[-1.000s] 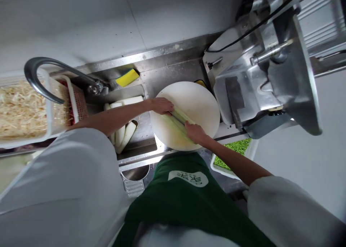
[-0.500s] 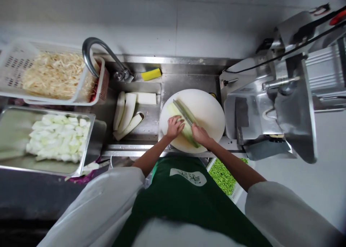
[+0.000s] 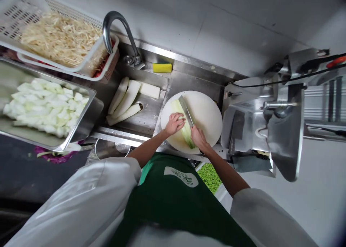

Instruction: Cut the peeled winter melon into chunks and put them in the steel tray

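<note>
On a round white cutting board (image 3: pixel 208 113) lies a long pale green peeled vegetable (image 3: pixel 178 108). My left hand (image 3: pixel 174 123) presses down on its near part with curled fingers. My right hand (image 3: pixel 198 137) grips the handle of a cleaver (image 3: pixel 186 111), whose blade lies along the vegetable lengthwise. Both arms reach over a green apron.
Several long peeled vegetable pieces (image 3: pixel 127 101) lie in the sink beside the tap (image 3: pixel 119 27). A metal tray of white chunks (image 3: pixel 45 108) and a white basket of shreds (image 3: pixel 58 38) stand at left. A metal slicing machine (image 3: pixel 270 121) stands at right. Green bits fill a crate (image 3: pixel 209 176) below.
My left hand has moved from the vegetable's far end to its near part. The cleaver now lies along the vegetable. The view has swung left, showing the tray and basket.
</note>
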`<control>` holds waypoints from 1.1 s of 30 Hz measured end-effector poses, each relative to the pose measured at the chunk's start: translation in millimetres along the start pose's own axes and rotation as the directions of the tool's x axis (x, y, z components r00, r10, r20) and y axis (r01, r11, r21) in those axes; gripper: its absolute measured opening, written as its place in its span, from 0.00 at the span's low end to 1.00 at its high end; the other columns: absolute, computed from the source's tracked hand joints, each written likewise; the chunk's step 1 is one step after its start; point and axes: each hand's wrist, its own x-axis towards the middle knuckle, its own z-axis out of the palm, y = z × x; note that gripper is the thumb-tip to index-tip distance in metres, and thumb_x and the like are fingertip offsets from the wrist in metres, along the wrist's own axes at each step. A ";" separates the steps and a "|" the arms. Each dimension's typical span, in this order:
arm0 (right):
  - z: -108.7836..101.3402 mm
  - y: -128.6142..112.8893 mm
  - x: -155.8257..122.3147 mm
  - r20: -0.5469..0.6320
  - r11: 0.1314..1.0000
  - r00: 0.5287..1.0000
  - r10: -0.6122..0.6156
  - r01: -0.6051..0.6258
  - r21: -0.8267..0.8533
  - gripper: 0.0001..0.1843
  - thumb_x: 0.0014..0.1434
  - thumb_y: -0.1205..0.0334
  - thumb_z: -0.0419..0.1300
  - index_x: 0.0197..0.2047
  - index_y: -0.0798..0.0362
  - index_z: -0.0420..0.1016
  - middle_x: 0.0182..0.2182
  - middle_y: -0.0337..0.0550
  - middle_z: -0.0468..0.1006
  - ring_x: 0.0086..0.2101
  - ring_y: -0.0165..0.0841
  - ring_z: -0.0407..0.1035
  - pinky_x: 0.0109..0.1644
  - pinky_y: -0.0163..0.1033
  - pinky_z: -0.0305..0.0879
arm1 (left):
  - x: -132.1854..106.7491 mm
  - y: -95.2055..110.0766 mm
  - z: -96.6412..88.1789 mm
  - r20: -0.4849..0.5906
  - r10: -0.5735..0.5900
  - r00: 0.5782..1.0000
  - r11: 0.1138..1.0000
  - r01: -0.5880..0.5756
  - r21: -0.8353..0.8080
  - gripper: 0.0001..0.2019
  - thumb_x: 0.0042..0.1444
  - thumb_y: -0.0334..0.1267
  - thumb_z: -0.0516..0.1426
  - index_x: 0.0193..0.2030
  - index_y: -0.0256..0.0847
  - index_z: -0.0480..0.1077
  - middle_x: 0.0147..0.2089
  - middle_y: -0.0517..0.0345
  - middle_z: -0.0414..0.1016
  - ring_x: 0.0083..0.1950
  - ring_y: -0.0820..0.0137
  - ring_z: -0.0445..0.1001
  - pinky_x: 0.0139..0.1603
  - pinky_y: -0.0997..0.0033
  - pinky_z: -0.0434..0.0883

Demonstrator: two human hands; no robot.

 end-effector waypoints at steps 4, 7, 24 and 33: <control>-15.0 -12.8 23.3 0.011 1.000 1.000 -0.028 0.028 0.008 0.15 0.76 0.63 0.45 0.57 0.58 0.66 0.47 0.59 0.81 0.48 0.44 0.78 0.48 0.38 0.65 | 0.4 -1.6 -1.1 0.012 -0.005 1.000 1.000 0.005 0.016 0.16 0.71 0.47 0.53 0.51 0.42 0.77 0.61 0.46 0.72 0.66 0.57 0.64 0.65 0.51 0.60; -26.4 -14.7 28.3 0.020 0.998 0.998 -0.056 0.056 0.005 0.15 0.76 0.63 0.44 0.57 0.58 0.66 0.47 0.58 0.81 0.48 0.43 0.77 0.48 0.38 0.66 | 1.7 -1.2 -2.4 0.036 -0.022 0.999 1.000 0.021 0.020 0.16 0.71 0.47 0.52 0.51 0.42 0.77 0.61 0.46 0.72 0.66 0.57 0.64 0.65 0.50 0.60; -49.0 12.2 -24.9 0.152 0.990 0.987 -0.058 0.076 -0.118 0.13 0.74 0.63 0.46 0.55 0.59 0.64 0.42 0.59 0.80 0.45 0.46 0.76 0.44 0.41 0.64 | 0.3 -8.4 7.9 0.067 0.027 0.997 0.999 -0.024 -0.034 0.17 0.70 0.49 0.52 0.53 0.45 0.76 0.61 0.44 0.72 0.67 0.53 0.65 0.65 0.43 0.60; -8.3 33.4 -53.7 0.147 0.995 0.989 0.036 -0.022 -0.100 0.13 0.74 0.62 0.45 0.53 0.59 0.65 0.39 0.57 0.79 0.40 0.44 0.75 0.40 0.39 0.61 | -1.4 -11.3 14.6 0.050 0.013 0.999 0.996 -0.009 -0.083 0.16 0.69 0.50 0.53 0.53 0.46 0.76 0.61 0.44 0.72 0.67 0.52 0.64 0.67 0.42 0.58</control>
